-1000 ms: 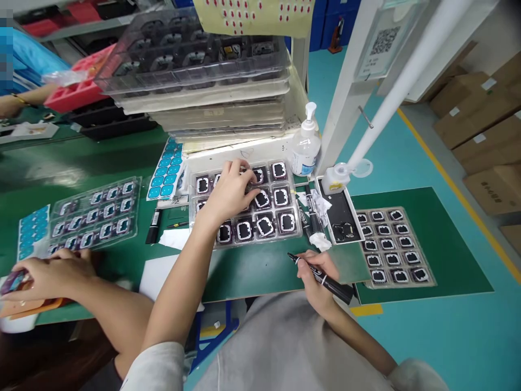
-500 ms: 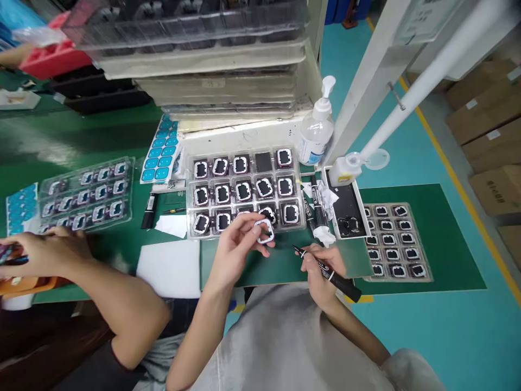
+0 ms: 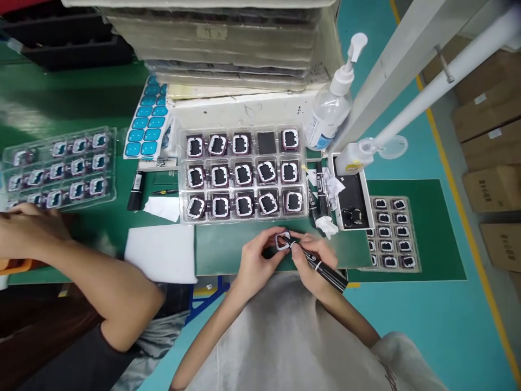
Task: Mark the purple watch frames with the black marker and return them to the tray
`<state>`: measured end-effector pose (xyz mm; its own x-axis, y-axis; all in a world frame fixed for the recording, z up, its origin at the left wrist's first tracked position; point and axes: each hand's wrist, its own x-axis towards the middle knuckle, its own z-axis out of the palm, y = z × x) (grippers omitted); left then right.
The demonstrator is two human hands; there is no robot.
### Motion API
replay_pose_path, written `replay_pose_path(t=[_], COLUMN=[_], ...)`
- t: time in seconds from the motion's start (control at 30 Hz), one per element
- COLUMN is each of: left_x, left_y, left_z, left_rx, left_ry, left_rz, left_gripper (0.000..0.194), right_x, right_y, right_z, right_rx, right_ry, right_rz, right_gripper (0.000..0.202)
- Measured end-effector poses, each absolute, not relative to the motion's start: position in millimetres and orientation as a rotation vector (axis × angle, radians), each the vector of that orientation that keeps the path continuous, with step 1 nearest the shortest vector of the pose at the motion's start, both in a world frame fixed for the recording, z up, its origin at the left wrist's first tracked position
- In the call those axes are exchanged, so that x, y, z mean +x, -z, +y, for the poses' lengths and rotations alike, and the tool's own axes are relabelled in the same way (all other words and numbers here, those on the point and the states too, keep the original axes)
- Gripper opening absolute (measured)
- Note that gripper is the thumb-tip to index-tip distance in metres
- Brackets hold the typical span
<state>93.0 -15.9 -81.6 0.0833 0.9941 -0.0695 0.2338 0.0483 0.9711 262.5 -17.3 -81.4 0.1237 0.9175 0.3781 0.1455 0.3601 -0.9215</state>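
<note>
Between the thumb and fingers of my left hand [image 3: 257, 262] is a small white-rimmed square frame [image 3: 278, 242], held over the table's front edge. My right hand [image 3: 312, 262] grips a black marker pen [image 3: 325, 272], its tip at the frame's inner edge; whether it touches I cannot tell. Just beyond my hands lies a clear plastic tray [image 3: 243, 218] with rows of similar white-rimmed frames. One compartment in its back row shows only a dark square [image 3: 266, 143].
A pump bottle [image 3: 325, 122] and a small white bottle [image 3: 353, 157] stand right of the tray, near more markers [image 3: 321, 193]. Stacked trays [image 3: 228, 49] rise behind. At left, a co-worker's arm [image 3: 97, 282] rests near another filled tray [image 3: 61, 168]. A white pad [image 3: 160, 254] lies between us.
My hands have come together: the frame moved right and the marker moved left, so its tip is now at the frame. The view has shifted, and the tray's front row is now uncovered.
</note>
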Motion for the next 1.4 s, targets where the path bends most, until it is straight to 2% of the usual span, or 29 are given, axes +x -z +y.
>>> replay_pose_path(t=[0.43, 0.67, 1.4], left_x=[92.4, 92.1, 93.6], left_y=[84.2, 84.5, 83.4], left_z=[-19.1, -20.1, -23.1], left_rx=[1.657, 1.787, 1.617], left_ry=[-0.968, -0.979, -0.94], left_rz=[1.375, 1.352, 1.458], left_gripper=[0.038, 0.039, 0.032], right_x=[260.2, 260.1, 257.2], right_y=[79.1, 75.9, 77.0], right_z=[-15.5, -14.4, -15.1], right_rx=[-1.121, -1.047, -1.109], right_ry=[-0.684, -0.576, -0.607], right_rz=[-1.383, -1.514, -1.451], right_gripper=[0.02, 0.027, 0.021])
